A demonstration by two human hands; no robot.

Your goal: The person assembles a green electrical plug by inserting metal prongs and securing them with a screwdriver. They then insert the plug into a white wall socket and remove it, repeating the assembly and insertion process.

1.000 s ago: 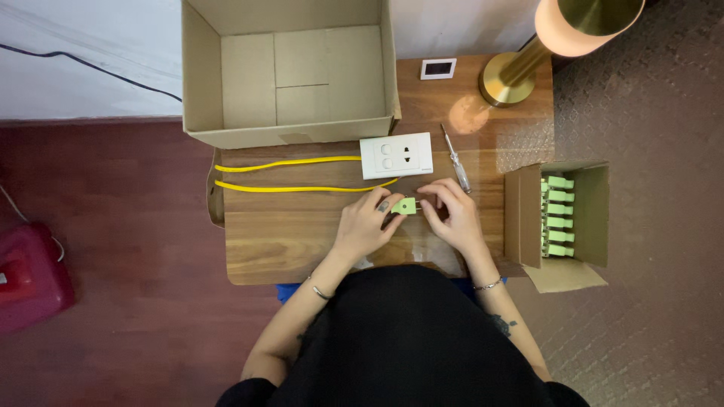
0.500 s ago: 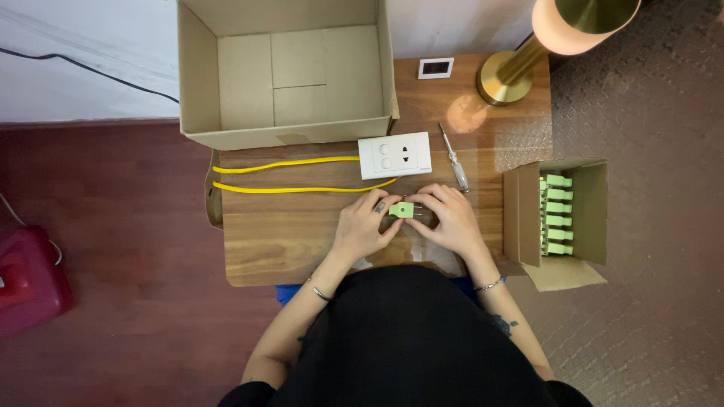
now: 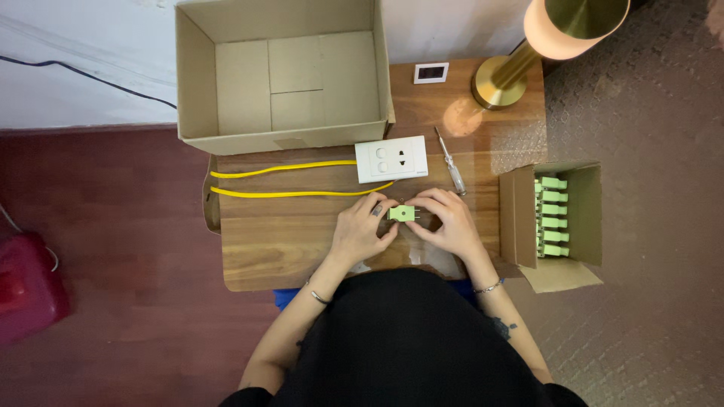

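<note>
Both of my hands hold a small green plug [image 3: 401, 213] over the wooden table [image 3: 286, 241]. My left hand [image 3: 363, 230] grips its left end and my right hand [image 3: 446, 222] grips its right end. A white socket plate [image 3: 391, 159] lies just beyond the hands, with a yellow cable [image 3: 286, 181] running from it to the left in two strands. A small screwdriver [image 3: 452, 166] lies to the right of the socket plate.
A large open cardboard box [image 3: 279, 75] with nothing in it stands at the back. A smaller open box [image 3: 558, 218] on the right holds several green plugs. A brass lamp [image 3: 520, 60] and a small white square device [image 3: 431, 73] stand at the back right. A red object [image 3: 26, 286] sits on the floor at left.
My hands have shifted a little on the green plug, turning it between the fingers. Nothing else on the table has moved.
</note>
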